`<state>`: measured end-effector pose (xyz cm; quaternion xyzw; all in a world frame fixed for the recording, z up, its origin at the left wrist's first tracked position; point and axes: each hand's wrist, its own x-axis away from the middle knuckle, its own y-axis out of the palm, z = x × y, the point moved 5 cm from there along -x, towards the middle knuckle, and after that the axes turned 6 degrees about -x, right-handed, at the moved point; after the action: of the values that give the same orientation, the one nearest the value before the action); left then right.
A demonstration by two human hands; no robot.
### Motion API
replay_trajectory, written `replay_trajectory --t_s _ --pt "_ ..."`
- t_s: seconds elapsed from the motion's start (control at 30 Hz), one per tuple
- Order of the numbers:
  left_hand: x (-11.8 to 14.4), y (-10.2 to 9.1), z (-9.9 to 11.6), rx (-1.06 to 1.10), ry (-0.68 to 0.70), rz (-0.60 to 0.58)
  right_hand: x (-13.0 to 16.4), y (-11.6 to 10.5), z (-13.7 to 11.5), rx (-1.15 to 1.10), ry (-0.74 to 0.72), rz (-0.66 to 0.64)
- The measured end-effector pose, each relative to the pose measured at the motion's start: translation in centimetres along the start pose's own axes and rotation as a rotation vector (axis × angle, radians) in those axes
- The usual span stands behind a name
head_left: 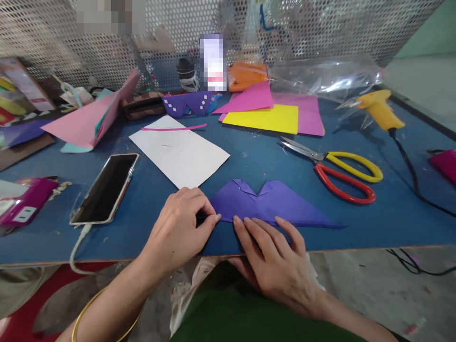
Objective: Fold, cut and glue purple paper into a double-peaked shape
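A folded purple paper (265,204) lies on the blue table right in front of me, with small creased flaps around a V-shaped notch at its top. My left hand (181,223) pinches the paper's left end between thumb and forefinger, covering that corner. Along the folded front edge, the fingertips of my right hand (276,251) press down, fingers stretched and slightly spread. Close behind my left hand is a white sheet (180,152) with a thin pink strip (174,128) across it. Scissors (320,156) with one yellow and one red handle lie open to the right.
A phone (107,190) with a charging cable lies left. Yellow paper (263,118) and pink sheets, a purple paper mask (187,103) and an orange pouch (247,76) sit at the back. A yellow glue gun (383,109) trails its cord at right. A perforated metal panel (302,33) stands behind.
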<state>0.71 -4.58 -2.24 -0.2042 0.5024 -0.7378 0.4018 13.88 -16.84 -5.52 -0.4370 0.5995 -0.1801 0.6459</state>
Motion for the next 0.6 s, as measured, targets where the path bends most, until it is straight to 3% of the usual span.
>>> replay_trajectory --t_s 0.6 --pt "0.6 0.1 -0.2 0.030 0.005 0.060 -0.7 1.6 -1.8 -0.051 -0.044 0.045"
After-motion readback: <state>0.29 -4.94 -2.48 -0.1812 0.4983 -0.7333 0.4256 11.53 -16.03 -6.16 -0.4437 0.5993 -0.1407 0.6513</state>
